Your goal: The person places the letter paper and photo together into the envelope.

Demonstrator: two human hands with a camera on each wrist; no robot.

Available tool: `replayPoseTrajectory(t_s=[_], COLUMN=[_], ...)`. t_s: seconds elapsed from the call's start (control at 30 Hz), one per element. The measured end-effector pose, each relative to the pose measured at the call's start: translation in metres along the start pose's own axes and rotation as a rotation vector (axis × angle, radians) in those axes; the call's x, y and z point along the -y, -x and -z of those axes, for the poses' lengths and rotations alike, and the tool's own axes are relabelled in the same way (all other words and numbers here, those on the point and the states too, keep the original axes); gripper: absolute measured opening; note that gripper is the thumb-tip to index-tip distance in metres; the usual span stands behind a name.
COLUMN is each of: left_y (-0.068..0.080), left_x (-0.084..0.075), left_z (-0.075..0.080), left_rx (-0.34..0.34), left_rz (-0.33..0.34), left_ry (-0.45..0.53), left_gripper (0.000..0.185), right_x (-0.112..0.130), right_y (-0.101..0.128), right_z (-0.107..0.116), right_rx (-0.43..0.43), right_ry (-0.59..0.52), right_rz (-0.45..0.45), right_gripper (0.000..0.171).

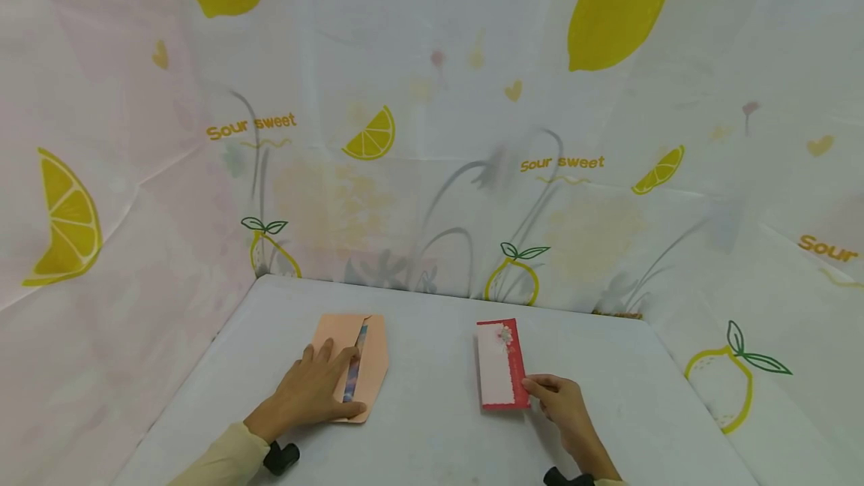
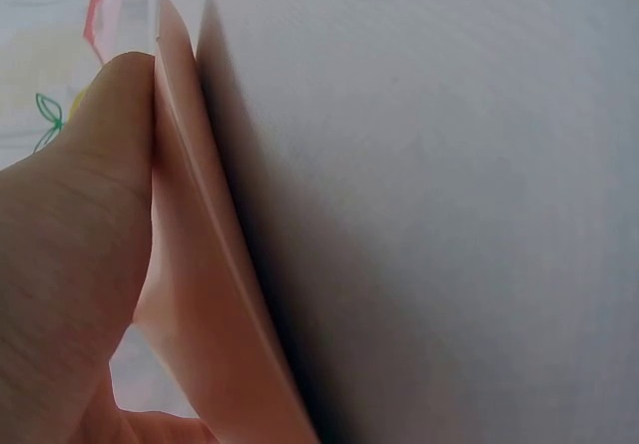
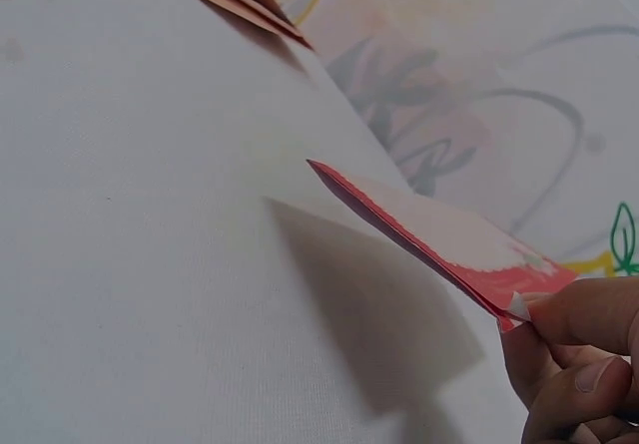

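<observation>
Covering the walls behind the work area, a lemon-print curtain (image 1: 432, 96) hangs around a pale grey table (image 1: 432, 426). On the table's left lies a peach envelope (image 1: 374, 358) with a patterned slip (image 1: 354, 373) showing at its opening; the left hand (image 1: 313, 392) rests flat on it, fingers straight. Well apart to the right lies a red and white card (image 1: 499, 366), its near corner lifted and pinched by the right hand (image 1: 563, 403).

Left hand (image 1: 313, 392): laid flat, palm down, fingers straight and spread, forearm reaching in from lower left.
Right hand (image 1: 560, 401): fingers curled, thumb and forefinger closed in a pinching grip.
</observation>
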State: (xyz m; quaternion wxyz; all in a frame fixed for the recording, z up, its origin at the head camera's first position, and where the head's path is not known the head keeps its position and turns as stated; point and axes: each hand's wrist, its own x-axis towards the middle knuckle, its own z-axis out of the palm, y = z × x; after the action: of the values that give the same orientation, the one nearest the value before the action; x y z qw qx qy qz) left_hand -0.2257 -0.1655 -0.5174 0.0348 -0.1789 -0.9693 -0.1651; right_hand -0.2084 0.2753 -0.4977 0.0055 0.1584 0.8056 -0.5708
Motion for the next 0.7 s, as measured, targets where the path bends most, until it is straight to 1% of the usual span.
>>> replayPoseTrajectory(t_s=[0.27,0.5,0.7], left_y=[0.0,0.0,-0.001], left_x=[0.0,-0.001,-0.001], left_z=[0.0,-0.001,-0.001], left_rx=[-0.001,0.0,0.003], left_rz=[-0.001,-0.004,0.008], left_ry=[-0.008,-0.012,-0.016], left_gripper=[0.091,0.091,0.093], right_x=[0.001,0.003,0.006], right_y=[0.0,-0.001,0.0], right_z=[-0.009,-0.019,-0.028], right_rx=[0.018,0.036,0.038], right_ry=[-0.015,-0.002,-0.003], right_rz=[0.025,0.022,0.036], right_gripper=[0.039,0.044,0.038])
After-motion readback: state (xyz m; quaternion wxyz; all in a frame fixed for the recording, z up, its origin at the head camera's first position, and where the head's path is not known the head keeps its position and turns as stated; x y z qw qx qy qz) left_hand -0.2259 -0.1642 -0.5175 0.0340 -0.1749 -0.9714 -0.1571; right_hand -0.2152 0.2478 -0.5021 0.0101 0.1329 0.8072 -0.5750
